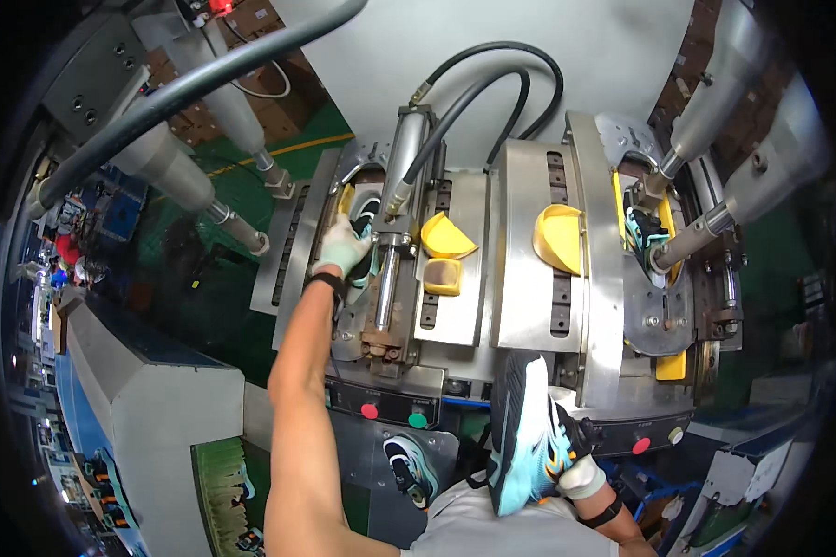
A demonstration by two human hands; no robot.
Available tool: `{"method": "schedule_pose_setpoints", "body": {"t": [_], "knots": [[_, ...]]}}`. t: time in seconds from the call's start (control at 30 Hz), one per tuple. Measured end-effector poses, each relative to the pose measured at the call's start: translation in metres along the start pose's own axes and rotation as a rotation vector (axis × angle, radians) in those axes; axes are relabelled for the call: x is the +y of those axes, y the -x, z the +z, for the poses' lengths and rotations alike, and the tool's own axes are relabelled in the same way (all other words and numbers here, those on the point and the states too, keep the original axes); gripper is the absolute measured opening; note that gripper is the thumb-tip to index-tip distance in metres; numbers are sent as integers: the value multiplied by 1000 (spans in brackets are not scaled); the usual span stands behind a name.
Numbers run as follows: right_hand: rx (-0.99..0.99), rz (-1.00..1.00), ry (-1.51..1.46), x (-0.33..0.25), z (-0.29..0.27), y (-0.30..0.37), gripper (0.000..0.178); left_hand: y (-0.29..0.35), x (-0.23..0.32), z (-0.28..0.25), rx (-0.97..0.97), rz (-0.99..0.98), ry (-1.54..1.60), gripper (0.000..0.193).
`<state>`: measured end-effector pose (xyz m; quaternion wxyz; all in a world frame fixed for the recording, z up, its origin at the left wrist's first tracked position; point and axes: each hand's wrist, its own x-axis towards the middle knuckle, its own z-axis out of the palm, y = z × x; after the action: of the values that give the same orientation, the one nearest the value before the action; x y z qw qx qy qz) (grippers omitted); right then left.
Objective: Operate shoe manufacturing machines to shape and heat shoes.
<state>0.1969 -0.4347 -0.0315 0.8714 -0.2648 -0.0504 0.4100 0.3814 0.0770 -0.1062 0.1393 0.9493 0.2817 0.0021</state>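
My left hand (pixel 342 247), in a pale glove with a black wristband, reaches into the left press station. It grips a black and turquoise sneaker (pixel 367 218) there, its thumb side across the shoe; part of its grip is hidden. Beside the fingers is a yellow pad (pixel 346 199). Close to my body, my right hand (pixel 581 477), also gloved, is closed on another sneaker (pixel 528 441), held upright with its black and white sole facing left. In the right press station, metal rods bear on a third sneaker (pixel 643 227).
Yellow pads (pixel 448 237) lie on the middle steel plates, another pad (pixel 557 239) to their right. Below, a control panel carries a red button (pixel 370 411) and a green one (pixel 418 420). One more sneaker (pixel 411 469) rests near my lap. Thick hoses (pixel 492 65) arch behind.
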Motion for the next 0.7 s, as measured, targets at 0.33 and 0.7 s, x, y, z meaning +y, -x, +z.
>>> {"method": "schedule_pose_setpoints", "body": {"t": [0.33, 0.7], "knots": [[212, -22, 140, 36, 47, -62, 72, 164, -29, -145, 248, 130, 351, 50], [488, 7, 784, 138, 72, -443, 24, 504, -136, -7, 223, -481, 516, 50]]}}
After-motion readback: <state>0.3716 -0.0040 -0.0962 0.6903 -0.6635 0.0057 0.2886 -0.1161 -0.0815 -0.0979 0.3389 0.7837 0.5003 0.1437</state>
